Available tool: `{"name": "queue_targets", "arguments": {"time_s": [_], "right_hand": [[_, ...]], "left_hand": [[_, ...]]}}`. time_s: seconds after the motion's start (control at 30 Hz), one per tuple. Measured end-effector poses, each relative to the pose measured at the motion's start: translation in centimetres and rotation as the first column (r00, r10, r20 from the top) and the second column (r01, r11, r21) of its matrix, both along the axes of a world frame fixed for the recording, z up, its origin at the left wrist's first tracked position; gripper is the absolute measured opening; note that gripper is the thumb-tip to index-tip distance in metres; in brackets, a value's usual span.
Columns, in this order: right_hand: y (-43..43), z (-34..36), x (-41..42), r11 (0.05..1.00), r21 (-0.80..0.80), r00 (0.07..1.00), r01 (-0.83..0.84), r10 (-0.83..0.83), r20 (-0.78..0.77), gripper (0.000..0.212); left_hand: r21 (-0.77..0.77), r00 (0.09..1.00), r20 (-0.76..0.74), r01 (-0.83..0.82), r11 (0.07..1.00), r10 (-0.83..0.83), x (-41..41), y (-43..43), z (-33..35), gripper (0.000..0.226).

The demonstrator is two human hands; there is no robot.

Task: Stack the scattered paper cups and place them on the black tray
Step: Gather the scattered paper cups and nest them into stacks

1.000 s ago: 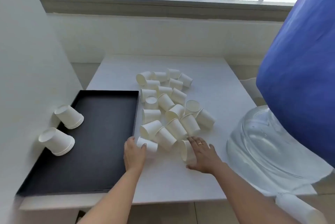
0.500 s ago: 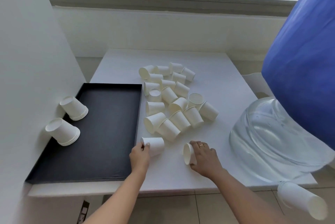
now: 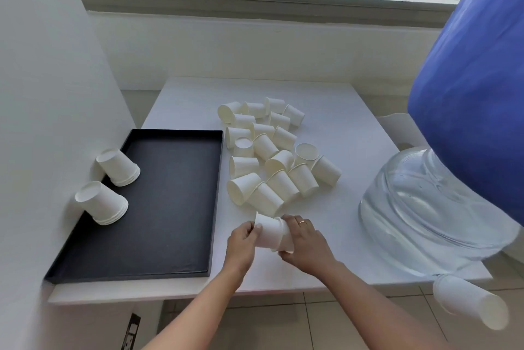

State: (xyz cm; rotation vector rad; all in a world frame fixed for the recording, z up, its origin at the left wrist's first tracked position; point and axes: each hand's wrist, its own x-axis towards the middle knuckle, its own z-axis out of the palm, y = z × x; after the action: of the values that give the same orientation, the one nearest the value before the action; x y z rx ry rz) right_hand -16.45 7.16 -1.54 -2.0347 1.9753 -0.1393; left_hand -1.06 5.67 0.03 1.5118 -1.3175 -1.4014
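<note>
Between my two hands, above the white table's front, a white paper cup (image 3: 268,233) lies sideways, pushed into a second cup (image 3: 285,242). My left hand (image 3: 241,244) grips the first cup at its base end. My right hand (image 3: 306,244) grips the second cup from the right. Several more white cups (image 3: 272,151) lie scattered in a heap behind my hands. To the left lies the black tray (image 3: 170,236), with two short cup stacks (image 3: 119,166) (image 3: 102,203) leaning on the wall at its left edge.
A large clear water bottle (image 3: 419,208) with a blue cover (image 3: 476,94) stands at the table's right. A white tube of cups (image 3: 470,304) pokes out below it. A white wall (image 3: 51,94) borders the tray's left side. Tiled floor lies beneath the table's front edge.
Each hand took a cup from the heap's front, lifted it toward me, and brought the two together; the cups now nest between my hands.
</note>
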Motion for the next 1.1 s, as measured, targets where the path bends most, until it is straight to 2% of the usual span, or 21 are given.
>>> {"name": "queue_targets", "arguments": {"time_s": [0.5, 0.57, 0.7, 0.9, 1.0, 1.1], "right_hand": [[-0.6, 0.8, 3.4, 0.996, -0.071, 0.989, -0.058, 0.067, 0.133, 0.071], [-0.6, 0.8, 3.4, 0.996, -0.064, 0.987, -0.057, 0.065, 0.144, 0.071], [-1.0, 0.9, 3.1, 0.992, -0.086, 0.992, -0.096, 0.102, 0.073, 0.067], [-2.6, 1.3, 2.7, 0.991, -0.095, 0.994, -0.091, 0.096, 0.054, 0.056], [-3.9, 1.7, 3.1, 0.992, -0.107, 0.993, -0.068, 0.077, 0.085, 0.053], [-5.6, 2.0, 3.4, 0.994, -0.096, 0.994, -0.043, 0.053, 0.094, 0.058]], "left_hand": [[0.017, 0.978, -0.062, 0.202, 0.979, -0.200, -0.6, 0.4, 0.3, 0.031], [0.016, 0.986, -0.029, 0.163, 0.986, -0.163, -0.4, 0.1, 0.3, 0.029], [0.024, 1.000, 0.004, 0.013, 1.000, -0.013, 0.4, -0.3, 0.1, 0.031], [0.023, 0.979, 0.086, -0.186, 0.982, 0.183, 2.2, -1.5, 0.0, 0.034], [0.013, 0.970, 0.081, -0.230, 0.973, 0.228, 2.8, -2.0, 0.3, 0.033], [0.000, 0.964, 0.074, -0.257, 0.967, 0.256, 3.7, -2.5, 0.3, 0.032]]}}
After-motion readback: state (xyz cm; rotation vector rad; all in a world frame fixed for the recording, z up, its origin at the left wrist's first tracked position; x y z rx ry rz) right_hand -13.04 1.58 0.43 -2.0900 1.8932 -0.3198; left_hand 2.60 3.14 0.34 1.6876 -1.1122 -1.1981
